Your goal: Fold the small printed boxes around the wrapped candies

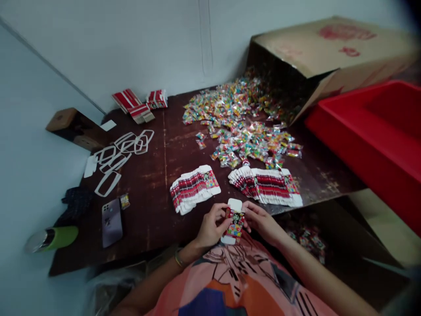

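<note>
Box point(236, 223) held in front of the counter point(144, 215), at its 6 o'clock side. The left hand point(213, 224) pinches the left edge, thumb forward; the right hand point(261, 220) grips the upper right. White flaps point(235, 204) project at 12 and 6 o'clock. Light, even pressure along both edges should spare the card from creasing; fingers are best kept clear of the flaps.

A phone point(112, 224) lies face-down; a green bottle point(66, 237) nearby.
</note>
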The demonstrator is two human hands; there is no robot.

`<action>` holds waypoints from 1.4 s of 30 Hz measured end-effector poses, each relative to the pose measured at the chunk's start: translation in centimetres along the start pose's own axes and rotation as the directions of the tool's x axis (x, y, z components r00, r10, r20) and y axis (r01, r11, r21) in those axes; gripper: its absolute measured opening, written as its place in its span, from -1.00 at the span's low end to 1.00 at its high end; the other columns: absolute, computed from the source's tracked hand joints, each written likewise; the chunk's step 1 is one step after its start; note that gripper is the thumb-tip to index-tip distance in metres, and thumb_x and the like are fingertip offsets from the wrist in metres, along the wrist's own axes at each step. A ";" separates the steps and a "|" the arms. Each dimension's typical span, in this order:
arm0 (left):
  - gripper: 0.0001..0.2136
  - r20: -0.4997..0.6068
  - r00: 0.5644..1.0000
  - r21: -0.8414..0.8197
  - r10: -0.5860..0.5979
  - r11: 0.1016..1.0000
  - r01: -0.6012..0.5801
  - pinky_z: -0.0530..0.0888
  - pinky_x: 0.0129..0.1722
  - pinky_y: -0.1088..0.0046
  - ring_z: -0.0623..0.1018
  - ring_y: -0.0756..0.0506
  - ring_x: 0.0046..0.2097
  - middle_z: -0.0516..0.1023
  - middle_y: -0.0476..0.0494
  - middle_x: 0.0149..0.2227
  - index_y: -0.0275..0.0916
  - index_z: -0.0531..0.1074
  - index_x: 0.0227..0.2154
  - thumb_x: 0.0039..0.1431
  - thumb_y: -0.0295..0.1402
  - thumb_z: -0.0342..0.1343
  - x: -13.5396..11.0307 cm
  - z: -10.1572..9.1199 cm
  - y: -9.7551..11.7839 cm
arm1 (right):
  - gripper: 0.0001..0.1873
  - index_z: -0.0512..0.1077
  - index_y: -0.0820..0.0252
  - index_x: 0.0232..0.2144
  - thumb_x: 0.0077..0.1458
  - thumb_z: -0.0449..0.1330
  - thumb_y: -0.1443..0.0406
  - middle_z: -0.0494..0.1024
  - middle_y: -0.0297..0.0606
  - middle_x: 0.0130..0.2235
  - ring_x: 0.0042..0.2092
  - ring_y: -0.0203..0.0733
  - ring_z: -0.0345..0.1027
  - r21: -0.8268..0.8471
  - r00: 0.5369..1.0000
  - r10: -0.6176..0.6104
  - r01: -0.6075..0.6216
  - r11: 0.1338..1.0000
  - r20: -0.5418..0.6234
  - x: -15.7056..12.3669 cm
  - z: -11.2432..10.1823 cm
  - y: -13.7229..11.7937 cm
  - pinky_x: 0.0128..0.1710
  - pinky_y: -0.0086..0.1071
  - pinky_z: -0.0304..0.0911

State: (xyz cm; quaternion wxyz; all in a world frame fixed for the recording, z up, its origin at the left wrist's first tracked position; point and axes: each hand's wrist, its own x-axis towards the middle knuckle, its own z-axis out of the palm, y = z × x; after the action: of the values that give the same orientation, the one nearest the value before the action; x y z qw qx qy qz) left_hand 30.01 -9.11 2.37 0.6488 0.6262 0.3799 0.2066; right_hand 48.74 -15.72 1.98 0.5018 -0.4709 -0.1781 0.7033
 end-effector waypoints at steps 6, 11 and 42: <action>-0.61 0.073 0.997 0.051 -0.015 0.999 0.011 0.44 -0.16 0.41 0.54 -0.06 -0.26 0.54 -0.13 -0.28 -0.25 0.28 0.04 0.17 -0.26 0.09 -1.2 -0.1 -0.2 | -0.75 0.41 0.25 -0.27 0.03 0.31 0.24 0.43 -0.39 -0.47 -0.52 -0.46 0.28 0.226 0.966 0.197 -0.233 0.946 0.168 -0.4 -1.0 0.7 -0.55 -0.62 0.25; -0.66 0.044 0.999 0.116 -0.027 0.993 0.022 0.44 -0.20 0.45 0.53 -0.07 -0.26 0.55 -0.13 -0.28 -0.26 0.38 -0.03 0.17 -0.23 0.09 -1.8 -0.3 0.1 | -0.70 0.46 0.28 -0.26 0.00 0.32 0.19 0.45 -0.37 -0.45 -0.49 -0.44 0.31 0.064 0.972 0.166 -0.179 0.982 0.166 -1.0 -0.4 0.0 -0.48 -0.57 0.33; -0.11 0.329 0.896 -0.389 -0.298 0.821 0.417 0.38 -0.14 0.44 0.50 -0.10 -0.09 0.43 -0.29 0.07 -0.12 -0.08 0.31 -0.06 -0.45 0.25 -0.6 -1.1 0.2 | -0.70 0.50 0.14 -0.06 0.22 0.12 0.21 0.45 -0.11 -0.10 -0.04 -0.12 0.31 -0.703 0.730 -0.113 0.681 0.205 0.674 0.4 1.2 -3.3 -0.04 -0.25 0.27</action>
State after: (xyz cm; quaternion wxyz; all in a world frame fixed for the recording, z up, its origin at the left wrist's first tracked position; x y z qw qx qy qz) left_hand 28.89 -8.84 2.82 0.8461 0.3967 0.3469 0.0805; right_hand 49.53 -13.69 4.81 0.2460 -0.4088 -0.7838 0.3976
